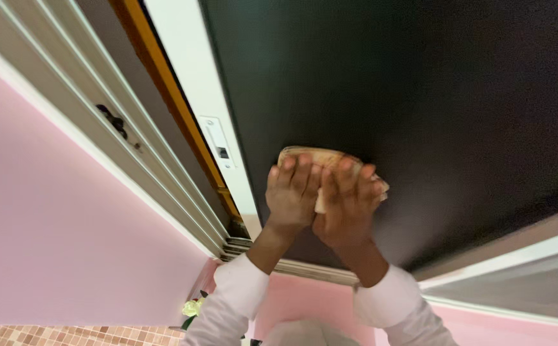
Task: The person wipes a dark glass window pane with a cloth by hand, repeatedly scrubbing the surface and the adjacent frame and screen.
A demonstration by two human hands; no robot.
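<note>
Both my hands press a folded beige cloth (322, 157) flat against a black door panel (420, 96). My left hand (290, 195) lies over the cloth's left part, fingers spread upward. My right hand (349, 205) sits beside it and overlaps the cloth's right part, where a corner of the cloth sticks out. Much of the cloth is hidden under my fingers. White sleeves cover both forearms.
The door's white edge carries a metal latch plate (217, 142). Left of it run an orange-brown strip (170, 96) and a ribbed white frame (99, 109) with a small dark fitting. A pink wall (42, 224) is on the left; patterned tiles and a small yellowish flower (192, 307) lie below.
</note>
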